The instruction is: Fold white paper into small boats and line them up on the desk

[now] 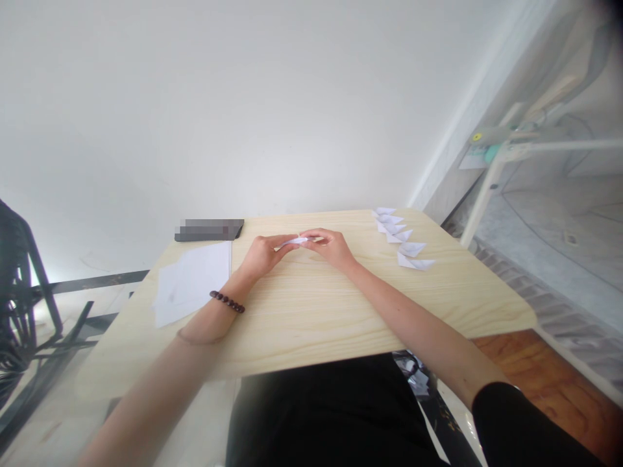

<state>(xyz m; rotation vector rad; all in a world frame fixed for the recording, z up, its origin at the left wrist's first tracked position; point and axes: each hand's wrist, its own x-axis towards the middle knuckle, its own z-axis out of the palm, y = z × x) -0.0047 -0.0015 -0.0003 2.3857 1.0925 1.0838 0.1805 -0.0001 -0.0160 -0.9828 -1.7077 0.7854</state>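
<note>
Between my two hands, over the middle of the table, is a small piece of folded white paper [294,242]. My left hand [265,254] pinches it from the left with thumb and fingers. From the right, my right hand [331,244] grips its other end, the fingertips of both hands nearly meeting. The fingers cover much of the paper, so its exact shape is hard to make out. To the right, several folded white paper boats [400,232] stand in a slanting row, set close to one another.
White paper sheets [192,282] lie stacked at the left of the light wooden table [311,311]. Behind them, by the wall, is a dark flat object [211,230], partly blurred out. A dark chair [24,279] stands at far left, a white metal frame [491,188] at right.
</note>
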